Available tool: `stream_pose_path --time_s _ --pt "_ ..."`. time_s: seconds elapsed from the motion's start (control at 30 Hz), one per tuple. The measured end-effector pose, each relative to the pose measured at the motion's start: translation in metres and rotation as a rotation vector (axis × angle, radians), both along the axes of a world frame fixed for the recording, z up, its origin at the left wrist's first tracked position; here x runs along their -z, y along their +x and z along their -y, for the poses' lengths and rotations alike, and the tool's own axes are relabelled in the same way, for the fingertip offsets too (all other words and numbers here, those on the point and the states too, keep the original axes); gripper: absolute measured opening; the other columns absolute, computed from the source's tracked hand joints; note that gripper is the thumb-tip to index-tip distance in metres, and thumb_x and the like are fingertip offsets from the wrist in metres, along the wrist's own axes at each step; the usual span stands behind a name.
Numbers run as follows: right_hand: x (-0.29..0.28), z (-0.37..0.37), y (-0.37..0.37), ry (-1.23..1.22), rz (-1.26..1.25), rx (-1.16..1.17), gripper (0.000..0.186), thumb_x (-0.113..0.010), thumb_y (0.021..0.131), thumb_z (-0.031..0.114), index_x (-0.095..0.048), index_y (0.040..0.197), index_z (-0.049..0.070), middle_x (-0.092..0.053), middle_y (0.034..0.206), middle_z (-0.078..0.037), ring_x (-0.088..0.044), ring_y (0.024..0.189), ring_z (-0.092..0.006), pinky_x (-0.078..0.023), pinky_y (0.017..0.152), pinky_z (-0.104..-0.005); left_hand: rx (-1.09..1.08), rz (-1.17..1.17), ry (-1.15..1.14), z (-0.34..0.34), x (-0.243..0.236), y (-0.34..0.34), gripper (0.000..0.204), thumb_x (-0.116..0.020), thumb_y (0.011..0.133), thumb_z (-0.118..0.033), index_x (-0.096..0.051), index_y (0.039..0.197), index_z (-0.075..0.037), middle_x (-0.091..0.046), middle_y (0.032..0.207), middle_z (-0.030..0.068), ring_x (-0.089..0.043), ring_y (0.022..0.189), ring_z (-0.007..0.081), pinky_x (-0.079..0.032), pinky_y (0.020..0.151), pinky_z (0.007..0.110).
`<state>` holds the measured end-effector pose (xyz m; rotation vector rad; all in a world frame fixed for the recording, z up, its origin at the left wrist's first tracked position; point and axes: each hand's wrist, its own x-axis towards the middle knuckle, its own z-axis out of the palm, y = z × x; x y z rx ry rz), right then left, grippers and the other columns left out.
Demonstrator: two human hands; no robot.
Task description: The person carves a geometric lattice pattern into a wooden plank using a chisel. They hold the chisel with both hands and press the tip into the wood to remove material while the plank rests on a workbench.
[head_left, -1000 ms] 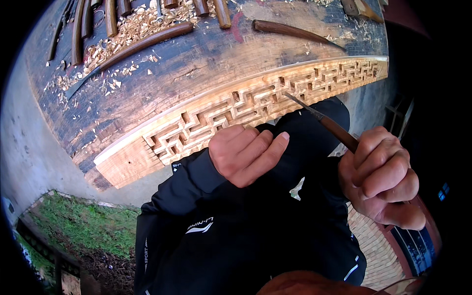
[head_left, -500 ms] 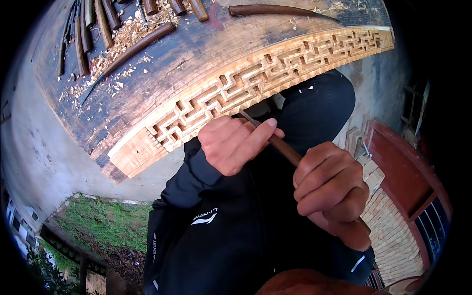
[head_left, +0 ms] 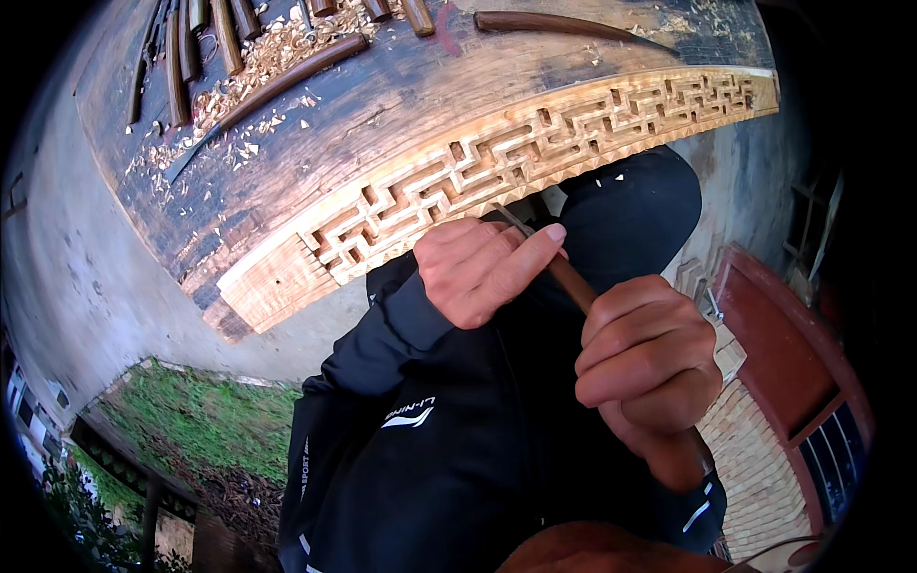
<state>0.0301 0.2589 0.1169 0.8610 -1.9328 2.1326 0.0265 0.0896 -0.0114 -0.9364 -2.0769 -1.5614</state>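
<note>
A long pale wooden board (head_left: 277, 284) lies along the near edge of the bench, its face carved with an angular fretwork pattern and its near edge cut into small points. Both my hands are closed on one wood-handled carving chisel (head_left: 571, 281). My right hand (head_left: 650, 353) wraps round the handle. Closer to the blade, my left hand (head_left: 487, 267) grips the shank with its knuckles beside the board's near edge. The blade's tip meets that toothed edge; my fingers partly hide the tool, so the exact contact is hard to make out.
The worn wooden bench (head_left: 382, 115) carries a loose chisel (head_left: 287, 84), a curved-handled tool (head_left: 564, 25) and several more handles (head_left: 177, 67) at the far left. Wood shavings (head_left: 272, 62) lie among them. Grass (head_left: 201, 411) is at lower left, a brick-paved strip (head_left: 764, 458) at lower right.
The whole view has shifted slightly, so bench and board appear a little lower and further right. Both hands keep their grip on the chisel, its tip still at the board's near edge.
</note>
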Motion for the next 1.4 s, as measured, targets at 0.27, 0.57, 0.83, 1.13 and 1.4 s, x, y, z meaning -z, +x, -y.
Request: stream_pose_path --time_s 0.27,0.57,0.83,1.13,1.4 --pt "0.002 -0.002 -0.024 -0.036 0.001 -0.068 0.072 -0.050 0.113 0.069 -0.043 0.070 0.011 -0.069 0.069 -0.009 -0.055 0.042 -0.0135 -0.044 0.040 -0.0261 -0.061 -0.047 0.097 -0.011 0.013 -0.002 0.062 -0.078 0.083 -0.002 -0.069 0.144 0.004 -0.081 0.106 0.0173 -0.074 0.072 0.0181 -0.054 0.058 0.029" --pt "0.001 0.008 -0.045 0.081 0.034 -0.173 0.071 -0.050 0.113 0.070 -0.043 0.070 0.013 -0.070 0.067 -0.007 -0.053 0.040 -0.0104 -0.042 0.039 -0.0240 -0.119 -0.045 0.133 -0.012 0.021 -0.002 0.060 -0.076 0.085 0.000 -0.067 0.144 0.009 -0.081 0.107 0.0197 -0.076 0.077 0.0195 -0.054 0.059 0.029" --pt "-0.015 0.013 -0.071 0.199 0.187 -0.345 0.072 -0.052 0.112 0.069 -0.049 0.072 0.010 -0.070 0.070 -0.010 -0.053 0.040 -0.0118 -0.040 0.038 -0.0280 -0.226 -0.040 0.191 -0.020 0.022 -0.003 0.053 -0.082 0.087 0.004 -0.069 0.138 0.013 -0.079 0.092 0.0145 -0.075 0.069 0.0181 -0.055 0.057 0.028" --pt "0.007 0.014 -0.062 0.146 0.041 -0.365 0.071 -0.058 0.112 0.065 -0.050 0.071 0.008 -0.069 0.068 -0.011 -0.055 0.042 -0.0146 -0.040 0.038 -0.0285 -0.249 -0.006 0.189 -0.017 0.020 -0.001 0.046 -0.084 0.085 0.004 -0.074 0.129 0.012 -0.077 0.083 0.0114 -0.076 0.067 0.0200 -0.057 0.057 0.029" --pt "0.014 0.001 -0.025 0.095 -0.054 -0.152 0.064 -0.055 0.113 0.064 -0.048 0.081 0.009 -0.068 0.073 -0.008 -0.059 0.046 -0.0165 -0.044 0.044 -0.0281 -0.189 -0.022 0.123 -0.015 0.011 -0.001 0.044 -0.085 0.081 0.006 -0.078 0.124 0.005 -0.072 0.075 0.0075 -0.074 0.064 0.0184 -0.053 0.054 0.029"
